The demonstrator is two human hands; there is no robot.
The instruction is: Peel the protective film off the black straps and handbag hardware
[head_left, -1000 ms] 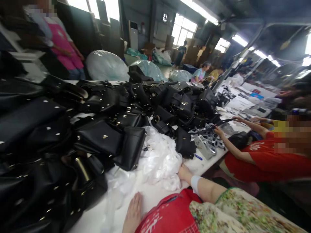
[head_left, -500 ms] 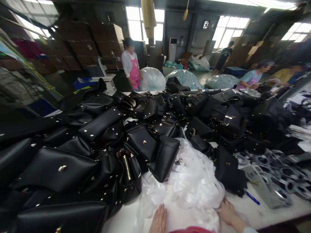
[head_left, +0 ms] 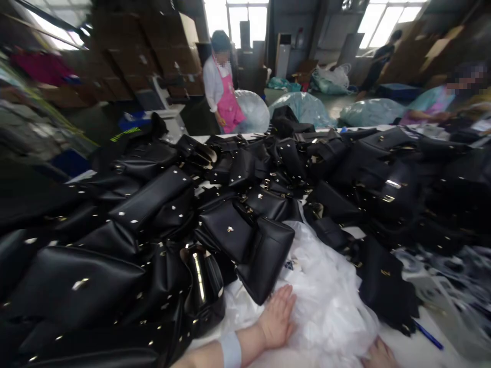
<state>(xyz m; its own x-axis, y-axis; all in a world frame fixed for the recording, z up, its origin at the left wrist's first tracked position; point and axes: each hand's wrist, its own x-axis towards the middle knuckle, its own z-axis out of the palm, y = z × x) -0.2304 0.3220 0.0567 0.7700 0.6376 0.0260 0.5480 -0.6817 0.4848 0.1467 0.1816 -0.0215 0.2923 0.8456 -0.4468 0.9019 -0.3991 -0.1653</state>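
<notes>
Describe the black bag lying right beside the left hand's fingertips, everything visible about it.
The black bag looks like smooth, faintly glossy leather or imitation leather, with stitched edges and rounded corners. No clasp shows on the face turned up. It lies tilted, its lower end on the white plastic heap and its upper end against a studded bag in the pile. The left hand lies flat beside its lower corner; whether they touch is unclear.

Left hand (head_left: 278,318) flat, fingers extended; right hand (head_left: 379,354) mostly cropped.
</notes>
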